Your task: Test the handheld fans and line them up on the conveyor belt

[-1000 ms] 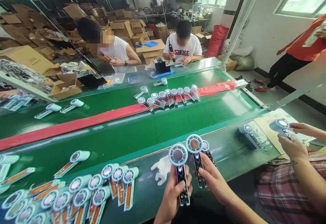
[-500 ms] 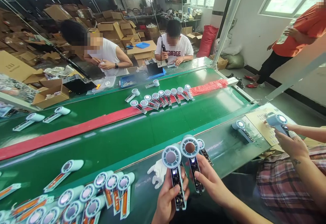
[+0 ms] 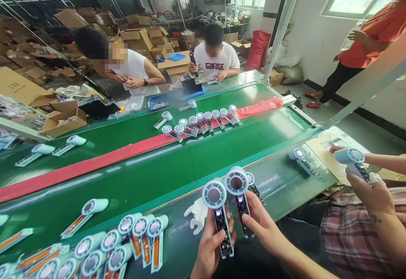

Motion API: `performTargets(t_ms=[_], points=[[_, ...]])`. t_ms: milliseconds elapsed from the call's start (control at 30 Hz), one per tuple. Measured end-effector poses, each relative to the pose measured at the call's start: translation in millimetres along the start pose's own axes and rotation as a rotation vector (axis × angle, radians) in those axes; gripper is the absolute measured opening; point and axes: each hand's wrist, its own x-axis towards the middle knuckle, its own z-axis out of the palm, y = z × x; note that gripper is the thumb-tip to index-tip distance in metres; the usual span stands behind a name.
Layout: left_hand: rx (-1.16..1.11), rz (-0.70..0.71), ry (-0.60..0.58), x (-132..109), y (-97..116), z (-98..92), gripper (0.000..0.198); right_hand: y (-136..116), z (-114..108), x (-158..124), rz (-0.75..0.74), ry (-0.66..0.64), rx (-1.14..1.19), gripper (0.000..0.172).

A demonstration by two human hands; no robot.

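Two light-blue handheld fans with bare circuit boards in their handles are held up side by side. My left hand point(image 3: 209, 245) is closed around the handle of the left handheld fan point(image 3: 215, 194), thumb on its board. My right hand point(image 3: 258, 217) grips the other handheld fan point(image 3: 236, 181), thumb near the board's lower part. Small lit displays show on both boards. Behind my right hand, a third fan point(image 3: 250, 179) lies on the table, partly hidden. A white glove point(image 3: 197, 214) lies just left of my left hand.
Several open-handled fans point(image 3: 117, 257) crowd the near left. A green conveyor belt point(image 3: 152, 167) with a red strip point(image 3: 95, 155) carries more fans point(image 3: 208, 116). At right, a co-worker's hand point(image 3: 371, 190) holds a fan point(image 3: 354, 155). Two people sit across the belt; another stands at right.
My hands and both fans stay nearly still. The co-worker's fan at right has shifted slightly right and down. Across the belt, a person's screwdriver has moved left. Some belt fans at left shifted slightly.
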Motion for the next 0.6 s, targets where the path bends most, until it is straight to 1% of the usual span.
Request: performTargets(t_ms=[233, 367, 467, 533, 600], points=[[-0.005, 0.011, 0.042, 2, -3, 4.0, 0.037, 2, -4, 1, 0.020, 0.021, 0.017, 0.055], [0.001, -0.011, 0.098, 3, -3, 8.3, 0.033, 7, -9, 2, 0.049, 0.031, 0.045, 0.052], [0.022, -0.027, 0.106, 5, -2, 12.5, 0.036, 7, -14, 3, 0.059, 0.056, 0.086, 0.051], [0.055, -0.041, 0.096, 10, -4, 14.7, 0.041, 5, -18, 4, 0.055, 0.071, 0.112, 0.052], [0.064, -0.066, 0.114, 22, -10, 15.6, 0.052, 3, -24, 6, 0.068, 0.105, 0.137, 0.051]])
